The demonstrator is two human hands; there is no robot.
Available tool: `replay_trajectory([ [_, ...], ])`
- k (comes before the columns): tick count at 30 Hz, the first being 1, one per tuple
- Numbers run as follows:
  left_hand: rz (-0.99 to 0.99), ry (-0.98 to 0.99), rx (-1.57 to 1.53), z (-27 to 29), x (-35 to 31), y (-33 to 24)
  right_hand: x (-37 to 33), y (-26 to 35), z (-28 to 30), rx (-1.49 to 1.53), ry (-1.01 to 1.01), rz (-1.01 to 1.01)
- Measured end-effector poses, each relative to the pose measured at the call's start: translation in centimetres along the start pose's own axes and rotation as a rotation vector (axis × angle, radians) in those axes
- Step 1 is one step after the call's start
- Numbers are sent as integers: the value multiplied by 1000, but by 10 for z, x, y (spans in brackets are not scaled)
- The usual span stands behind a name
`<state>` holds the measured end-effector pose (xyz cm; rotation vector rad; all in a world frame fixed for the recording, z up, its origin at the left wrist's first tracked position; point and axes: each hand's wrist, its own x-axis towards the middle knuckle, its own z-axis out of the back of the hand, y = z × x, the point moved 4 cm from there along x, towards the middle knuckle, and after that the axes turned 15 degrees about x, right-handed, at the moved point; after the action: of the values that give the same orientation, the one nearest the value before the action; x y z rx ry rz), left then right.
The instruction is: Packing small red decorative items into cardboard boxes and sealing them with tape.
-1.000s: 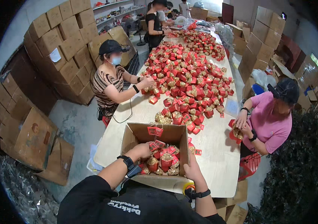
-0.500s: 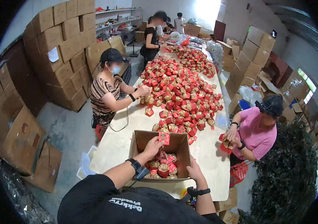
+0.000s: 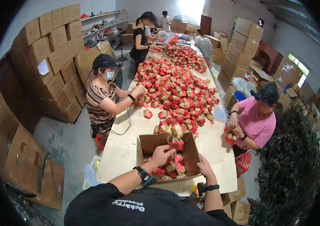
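Note:
An open cardboard box (image 3: 190,155) stands at the near end of the table, with several red-and-gold ornaments (image 3: 172,168) lying inside. Above its opening, my left hand (image 3: 161,156) is closed in a pinch on a red piece (image 3: 176,145) of an ornament. Gold, pouch-like parts (image 3: 171,130) appear just beyond it at the far rim, partly blurred, so whether they join that piece is unclear. On the box's right side, my right hand (image 3: 205,166) grips the wall near the top edge, thumb along the rim.
A large heap of red-and-gold ornaments (image 3: 178,90) covers the table (image 3: 120,160) beyond the box. One co-worker (image 3: 103,94) stands at the left edge; another (image 3: 256,118) at the right handles an ornament. Stacked cartons (image 3: 56,56) line the left wall. A dark cable (image 3: 124,131) lies on the tabletop.
The flat red tag in my left hand has given way to a chunkier red piece, and the hand sits slightly lower and further right. My right hand stays on the box.

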<state>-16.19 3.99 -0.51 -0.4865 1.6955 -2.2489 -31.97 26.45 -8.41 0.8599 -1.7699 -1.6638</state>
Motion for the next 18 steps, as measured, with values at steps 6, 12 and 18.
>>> replay_trajectory([
  [6, -126, 43, 357, 2, -11, -15, -5, 8, -4, -39, -47, -40],
  [12, 143, -226, 352, 31, 3, 40, -5, 13, -10, 30, -36, -28],
  [18, 162, -46, 172, 61, -12, 15, 0, 18, -10, -7, -26, -96],
])
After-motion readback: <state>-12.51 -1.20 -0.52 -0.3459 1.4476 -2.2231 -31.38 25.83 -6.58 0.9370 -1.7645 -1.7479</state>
